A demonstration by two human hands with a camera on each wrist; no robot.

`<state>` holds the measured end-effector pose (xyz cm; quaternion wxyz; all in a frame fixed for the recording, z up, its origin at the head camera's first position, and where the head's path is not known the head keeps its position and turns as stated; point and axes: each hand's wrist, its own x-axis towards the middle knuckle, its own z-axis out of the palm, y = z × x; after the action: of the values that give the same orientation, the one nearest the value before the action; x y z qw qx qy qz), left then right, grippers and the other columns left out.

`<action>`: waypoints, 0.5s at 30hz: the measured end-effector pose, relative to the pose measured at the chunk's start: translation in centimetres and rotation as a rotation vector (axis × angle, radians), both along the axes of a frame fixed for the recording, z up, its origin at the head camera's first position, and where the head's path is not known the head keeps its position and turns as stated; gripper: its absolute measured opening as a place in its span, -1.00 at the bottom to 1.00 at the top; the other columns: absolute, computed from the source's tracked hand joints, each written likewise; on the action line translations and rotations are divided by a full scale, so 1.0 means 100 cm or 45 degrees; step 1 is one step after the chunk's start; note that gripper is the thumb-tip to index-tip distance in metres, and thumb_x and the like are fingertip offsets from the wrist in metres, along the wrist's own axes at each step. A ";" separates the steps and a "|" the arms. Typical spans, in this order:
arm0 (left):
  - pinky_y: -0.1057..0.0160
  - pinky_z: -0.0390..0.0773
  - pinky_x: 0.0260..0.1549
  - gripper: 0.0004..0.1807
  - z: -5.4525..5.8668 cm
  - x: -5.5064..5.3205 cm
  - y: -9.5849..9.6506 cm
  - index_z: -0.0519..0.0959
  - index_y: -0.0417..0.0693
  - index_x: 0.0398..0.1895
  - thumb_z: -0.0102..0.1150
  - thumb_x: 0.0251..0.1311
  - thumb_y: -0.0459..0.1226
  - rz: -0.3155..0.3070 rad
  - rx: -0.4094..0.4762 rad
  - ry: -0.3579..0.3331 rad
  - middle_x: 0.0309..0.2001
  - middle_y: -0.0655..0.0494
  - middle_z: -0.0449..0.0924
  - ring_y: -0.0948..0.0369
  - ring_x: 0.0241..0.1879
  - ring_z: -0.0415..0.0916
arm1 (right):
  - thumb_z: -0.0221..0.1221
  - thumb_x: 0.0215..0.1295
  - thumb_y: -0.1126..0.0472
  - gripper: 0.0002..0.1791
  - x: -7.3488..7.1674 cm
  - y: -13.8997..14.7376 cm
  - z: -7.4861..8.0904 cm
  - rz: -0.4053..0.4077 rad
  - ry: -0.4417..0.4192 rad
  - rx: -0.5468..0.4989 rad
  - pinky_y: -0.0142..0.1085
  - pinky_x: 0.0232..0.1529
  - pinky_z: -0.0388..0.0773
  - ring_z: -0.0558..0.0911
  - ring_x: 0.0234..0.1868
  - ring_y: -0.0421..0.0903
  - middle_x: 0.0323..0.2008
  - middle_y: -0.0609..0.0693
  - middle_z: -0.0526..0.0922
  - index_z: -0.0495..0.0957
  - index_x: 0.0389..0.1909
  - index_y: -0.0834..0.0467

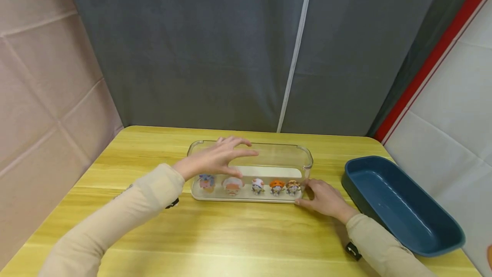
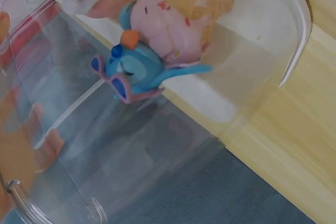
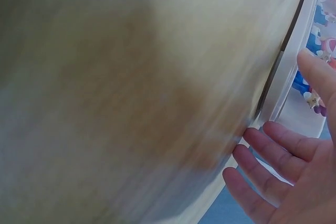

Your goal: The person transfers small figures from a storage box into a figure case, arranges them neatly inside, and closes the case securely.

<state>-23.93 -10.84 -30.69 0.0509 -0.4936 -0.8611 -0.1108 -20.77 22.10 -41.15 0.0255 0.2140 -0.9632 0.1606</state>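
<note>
A long clear display box [image 1: 269, 153] with a pale base stands on the table. In a row along its front are a pink ice-cream figurine with a blue top [image 1: 206, 184], a larger white and pink figurine [image 1: 232, 186] and three small figurines [image 1: 276, 187]. The left wrist view shows the ice-cream figurine [image 2: 168, 30] close up, with a blue character on it. Over the box's left half, my left hand [image 1: 221, 157] hovers with spread fingers, holding nothing. At the front right corner, my right hand [image 1: 323, 196] touches the box with thumb and nearly straight fingers [image 3: 281, 156].
A dark blue oblong basin [image 1: 403, 206] lies at the right of the wooden table [image 1: 238, 238], beside the right forearm. A grey curtain [image 1: 192, 54] hangs behind the table. Pale padded walls [image 1: 42, 97] stand on both sides.
</note>
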 end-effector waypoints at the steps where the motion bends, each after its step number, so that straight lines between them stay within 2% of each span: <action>1: -0.12 0.13 -0.01 -0.25 -0.001 0.000 0.000 0.25 0.12 0.23 0.29 -0.10 -0.05 -0.008 0.009 0.011 0.21 -0.01 0.12 0.10 0.18 0.05 | 0.15 -0.16 -0.37 -0.31 0.000 0.000 0.000 0.001 -0.001 0.002 -0.12 -0.27 0.46 0.51 -0.24 -0.04 -0.28 -0.04 0.53 0.50 -0.16 0.10; 4: -0.08 0.15 -0.03 -0.26 -0.003 0.001 0.000 0.27 0.10 0.22 0.29 -0.10 -0.04 -0.027 0.026 0.049 0.20 -0.03 0.14 0.09 0.17 0.06 | 0.12 -0.16 -0.40 -0.29 0.000 0.001 0.000 -0.001 -0.002 0.015 -0.11 -0.25 0.46 0.51 -0.22 -0.03 -0.26 -0.04 0.53 0.49 -0.15 0.10; 15: -0.03 0.12 0.00 -0.25 -0.008 0.003 -0.001 0.26 0.08 0.22 0.28 -0.10 -0.01 -0.049 0.039 0.103 0.20 -0.01 0.14 0.09 0.18 0.04 | 0.13 -0.16 -0.39 -0.29 0.000 0.002 -0.001 -0.021 -0.009 0.047 -0.10 -0.30 0.47 0.51 -0.22 -0.03 -0.26 -0.03 0.53 0.49 -0.15 0.10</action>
<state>-23.65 -10.91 -31.52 0.0912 -0.5135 -0.8468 -0.1049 -20.78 22.29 -41.26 0.0195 0.2060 -0.9678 0.1434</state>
